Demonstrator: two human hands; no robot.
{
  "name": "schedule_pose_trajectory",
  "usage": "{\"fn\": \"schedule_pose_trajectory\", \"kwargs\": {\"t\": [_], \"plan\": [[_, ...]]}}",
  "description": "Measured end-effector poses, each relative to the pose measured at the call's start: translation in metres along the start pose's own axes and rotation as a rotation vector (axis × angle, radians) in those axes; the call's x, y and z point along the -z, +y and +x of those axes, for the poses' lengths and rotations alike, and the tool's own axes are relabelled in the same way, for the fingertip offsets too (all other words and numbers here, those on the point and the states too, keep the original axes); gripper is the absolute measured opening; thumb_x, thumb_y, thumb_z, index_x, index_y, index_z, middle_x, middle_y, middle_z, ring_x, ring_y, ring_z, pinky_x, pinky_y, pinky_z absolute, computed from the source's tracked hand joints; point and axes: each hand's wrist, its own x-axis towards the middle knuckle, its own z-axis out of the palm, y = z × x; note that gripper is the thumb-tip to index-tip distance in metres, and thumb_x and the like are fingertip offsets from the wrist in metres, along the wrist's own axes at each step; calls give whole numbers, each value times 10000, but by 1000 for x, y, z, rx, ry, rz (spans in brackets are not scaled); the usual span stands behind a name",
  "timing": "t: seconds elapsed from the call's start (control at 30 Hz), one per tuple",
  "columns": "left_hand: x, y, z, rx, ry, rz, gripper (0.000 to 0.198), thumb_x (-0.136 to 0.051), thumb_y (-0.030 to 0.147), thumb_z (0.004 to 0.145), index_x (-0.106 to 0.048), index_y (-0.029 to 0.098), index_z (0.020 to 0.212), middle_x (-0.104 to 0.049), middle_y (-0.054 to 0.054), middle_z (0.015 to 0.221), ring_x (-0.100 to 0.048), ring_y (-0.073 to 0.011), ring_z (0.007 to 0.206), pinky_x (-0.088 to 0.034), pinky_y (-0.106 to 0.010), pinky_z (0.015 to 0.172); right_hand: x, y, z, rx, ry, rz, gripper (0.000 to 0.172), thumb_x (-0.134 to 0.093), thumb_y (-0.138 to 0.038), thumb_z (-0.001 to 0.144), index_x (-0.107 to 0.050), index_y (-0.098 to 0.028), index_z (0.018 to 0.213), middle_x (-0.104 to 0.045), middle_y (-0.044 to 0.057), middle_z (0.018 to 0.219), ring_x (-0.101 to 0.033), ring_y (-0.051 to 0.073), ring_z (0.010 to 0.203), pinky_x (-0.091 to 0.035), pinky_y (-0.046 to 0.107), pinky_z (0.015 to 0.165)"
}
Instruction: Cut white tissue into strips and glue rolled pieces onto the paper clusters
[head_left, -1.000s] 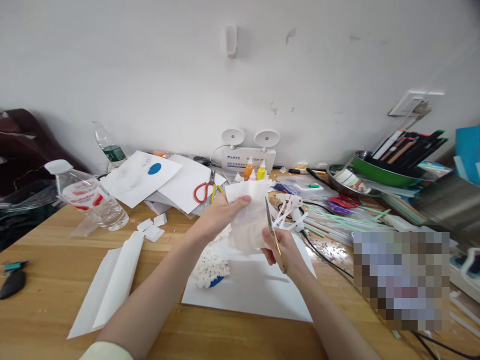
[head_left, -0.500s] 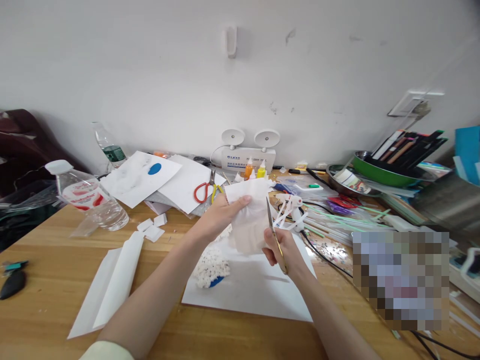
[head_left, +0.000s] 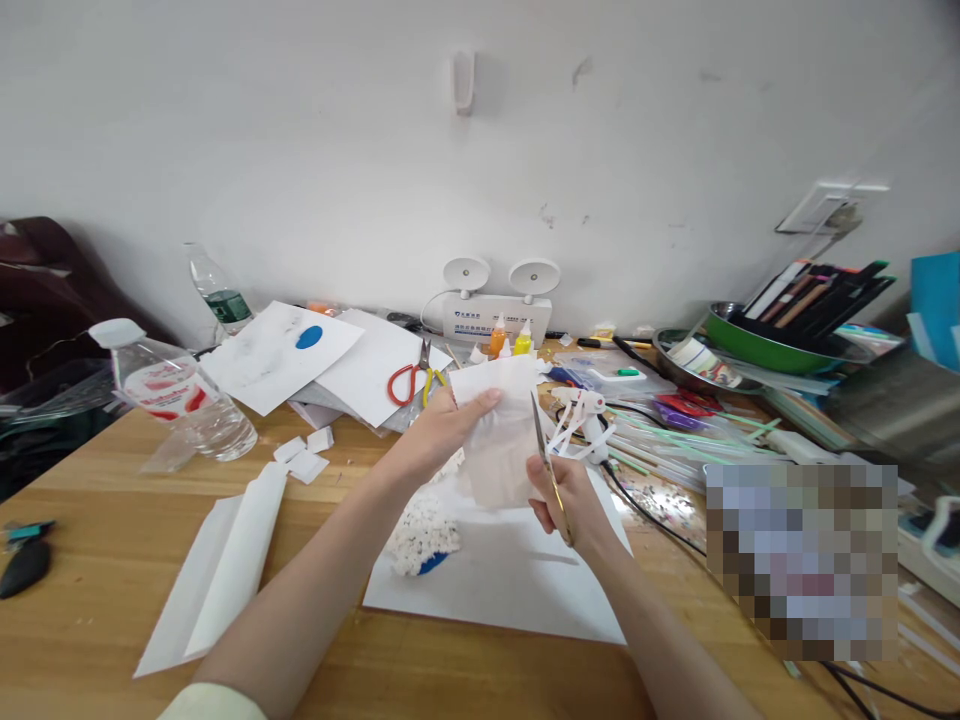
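Observation:
My left hand (head_left: 457, 422) pinches a thin, see-through white sheet (head_left: 499, 465) by its left side, thumb on top. The sheet is held up above a larger white paper (head_left: 510, 590) on the table. In my right hand (head_left: 566, 495) is a pair of scissors (head_left: 550, 460) with gold-coloured handles, its blades pointing up along the sheet's right edge. Whether the blades touch the sheet I cannot tell. Below my left hand, a crumbly white clump (head_left: 421, 530) sits on the paper, partly over a blue patch (head_left: 433, 563).
A folded white sheet (head_left: 232, 575) and a water bottle (head_left: 184, 395) stand to the left. Red-and-yellow-handled pliers (head_left: 416, 380) lie behind my left hand. A white glue gun (head_left: 592, 415), its cord, plastic strips and a green bowl of markers (head_left: 772, 335) crowd the right.
Hardly anything differs. The lower part of the thin sheet has shifted slightly, and the scissors have moved a touch to the left.

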Motion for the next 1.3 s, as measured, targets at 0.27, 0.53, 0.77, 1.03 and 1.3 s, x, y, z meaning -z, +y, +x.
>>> {"fn": "schedule_pose_trajectory", "kwargs": {"t": [0.27,0.53,0.77,1.03,1.3], "plan": [[1,-1,1,-10,9,33,369,-572,375,766,-577,164,1069,-664,-81,967,-611,-198,865,-456,-301,752,-1,1,2,-36,0,41,560,-526,-707,598,-313,-204,476,-276,-95,264,-263,33,210,-178,176,260],[3,-1,2,-15,9,28,410,-581,386,756,-556,179,1109,-659,-84,987,-612,-203,863,-465,-301,728,-2,-6,0,-91,-15,18,488,-549,-637,602,-349,-206,491,-300,-89,239,-264,47,201,-144,177,250],[2,-3,3,-15,15,18,400,-589,378,751,-553,174,1093,-652,-85,984,-601,-213,896,-464,-300,718,0,-6,0,-66,-37,-45,527,-492,-690,626,-344,-204,487,-316,-77,246,-290,50,210,-159,180,269],[0,-1,0,37,26,61,270,-614,379,723,-603,140,848,-654,-46,778,-597,-162,706,-446,-260,615,1,0,-2,53,-71,-43,585,-376,-751,666,-342,-195,486,-358,-54,301,-320,49,254,-211,183,292],[2,-5,0,59,-67,91,294,-593,407,729,-615,144,857,-656,-54,791,-597,-170,685,-431,-256,572,2,-3,-2,65,-72,-64,577,-390,-722,687,-403,-175,505,-428,-29,367,-385,61,287,-269,186,310]]}}
